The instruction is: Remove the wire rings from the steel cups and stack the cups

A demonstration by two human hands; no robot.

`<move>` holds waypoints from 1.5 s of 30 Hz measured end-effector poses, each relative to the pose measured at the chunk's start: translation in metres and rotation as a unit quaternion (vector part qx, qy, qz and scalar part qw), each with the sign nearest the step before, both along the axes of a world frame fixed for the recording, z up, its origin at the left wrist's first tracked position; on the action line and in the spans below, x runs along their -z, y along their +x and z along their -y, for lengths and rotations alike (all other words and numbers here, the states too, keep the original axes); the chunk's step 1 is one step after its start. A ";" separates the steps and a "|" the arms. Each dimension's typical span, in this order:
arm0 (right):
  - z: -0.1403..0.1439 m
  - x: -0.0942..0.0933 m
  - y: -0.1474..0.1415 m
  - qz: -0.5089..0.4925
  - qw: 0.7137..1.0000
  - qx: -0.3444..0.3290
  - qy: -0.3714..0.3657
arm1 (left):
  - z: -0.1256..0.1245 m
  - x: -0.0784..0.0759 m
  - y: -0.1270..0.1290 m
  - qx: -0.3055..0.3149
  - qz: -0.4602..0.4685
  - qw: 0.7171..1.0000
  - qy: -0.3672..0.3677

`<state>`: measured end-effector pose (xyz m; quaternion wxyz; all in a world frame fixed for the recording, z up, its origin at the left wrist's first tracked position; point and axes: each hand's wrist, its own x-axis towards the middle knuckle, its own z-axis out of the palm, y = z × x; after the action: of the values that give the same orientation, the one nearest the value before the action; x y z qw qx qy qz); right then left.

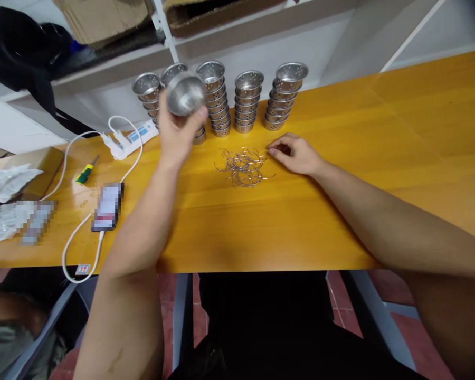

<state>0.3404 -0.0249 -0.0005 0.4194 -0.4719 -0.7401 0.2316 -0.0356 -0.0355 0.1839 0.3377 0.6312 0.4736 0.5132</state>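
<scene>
My left hand (178,134) is raised above the yellow table (340,211) and grips a small perforated metal cup (185,94) with its base turned toward me. Behind it stand several stacks of the same metal cups (246,103) in a row near the table's far edge. A loose pile of thin wire hooks (243,166) lies in the middle of the table. My right hand (295,153) rests on the table at the right edge of that pile, fingertips curled and touching the wires.
A phone (107,207) on a white cable (73,245) lies at the left, beside a white power strip (130,138) and a green-handled screwdriver (86,170). A cardboard box (43,161) with plastic wrap sits at the far left. White shelving rises behind the table.
</scene>
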 end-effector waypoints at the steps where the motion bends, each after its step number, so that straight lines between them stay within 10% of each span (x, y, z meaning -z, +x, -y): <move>1: 0.000 0.000 0.000 0.001 1.000 0.001 0.000 | 0.002 0.024 0.004 0.007 0.039 0.999 0.006; 7: 0.017 -0.004 -0.016 0.074 0.996 -0.002 0.047 | -0.007 0.144 0.019 0.068 0.095 0.993 -0.006; 14: 0.047 -0.022 -0.055 0.229 0.971 -0.043 0.059 | -0.049 0.195 0.003 0.097 -0.063 0.974 0.194; 37: 0.016 -0.014 -0.043 -0.136 0.984 0.070 0.090 | -0.060 0.210 0.005 0.159 0.031 0.979 0.121; 45: 0.025 -0.022 -0.058 -0.217 0.967 0.086 0.097 | -0.038 0.179 0.005 0.287 -0.014 0.952 0.105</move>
<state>0.2820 -0.0499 0.0214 0.6322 -0.4295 -0.6065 0.2191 -0.0309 0.0025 0.0054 0.3956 0.7794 0.2207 0.4329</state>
